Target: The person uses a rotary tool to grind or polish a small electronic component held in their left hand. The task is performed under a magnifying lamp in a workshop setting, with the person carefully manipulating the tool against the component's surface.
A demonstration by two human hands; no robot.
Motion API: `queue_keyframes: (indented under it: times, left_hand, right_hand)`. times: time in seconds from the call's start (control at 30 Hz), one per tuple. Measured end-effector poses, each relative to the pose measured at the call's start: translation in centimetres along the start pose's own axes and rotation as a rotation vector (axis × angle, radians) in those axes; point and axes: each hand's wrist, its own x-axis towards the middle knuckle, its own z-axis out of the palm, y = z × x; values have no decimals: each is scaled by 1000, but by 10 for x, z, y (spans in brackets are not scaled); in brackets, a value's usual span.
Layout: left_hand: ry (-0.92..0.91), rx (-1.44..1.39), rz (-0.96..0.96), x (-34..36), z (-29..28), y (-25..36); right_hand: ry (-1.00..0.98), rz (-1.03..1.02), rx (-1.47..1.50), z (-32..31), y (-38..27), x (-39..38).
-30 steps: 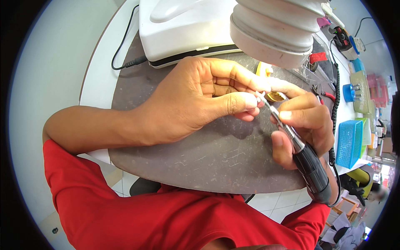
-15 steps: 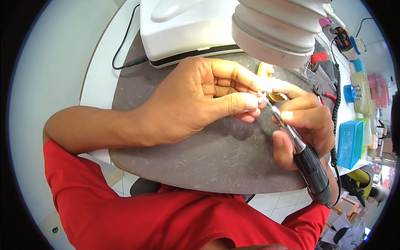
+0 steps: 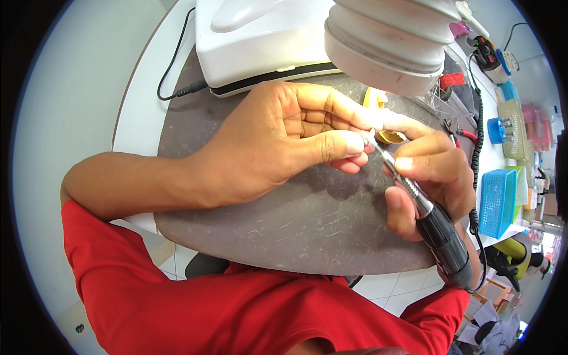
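Observation:
Between its thumb and fingertips my left hand pinches a tiny whitish piece, mostly hidden by the fingers. My right hand grips a rotary handpiece with a black body and silver nose like a pen. The handpiece's tip points up and left, meeting the small piece or very close to it. The fingertips of both hands come together there. Just behind the tip lies a small brownish-gold, shell-shaped thing, and beyond it a yellow piece stands partly hidden.
A white machine with a black cable stands at the back of the grey work mat. A wide white ribbed hose hangs over the hands. To the right are red-handled pliers, a coiled black cord and a blue basket.
Both hands hold nearly the same pose. The handpiece has shifted very slightly left, and the tip stays at the left fingertips.

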Motion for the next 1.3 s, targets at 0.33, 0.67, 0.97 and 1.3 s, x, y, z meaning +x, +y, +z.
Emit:
queue_keyframes:
  times: [0.33,0.67,0.97,1.3]
  left_hand:
    - [-10,-3,-1,2,-2,-1]
    - [-8,-1,-2,1,-1,0]
    - [-9,-18,-7,2,-2,-1]
    - [-7,-26,-4,1,-1,0]
  right_hand:
    - [8,-13,22,0,2,0]
    - [11,-45,26,0,3,1]
    - [33,-19,-7,2,2,0]
    - [-4,-40,31,0,2,3]
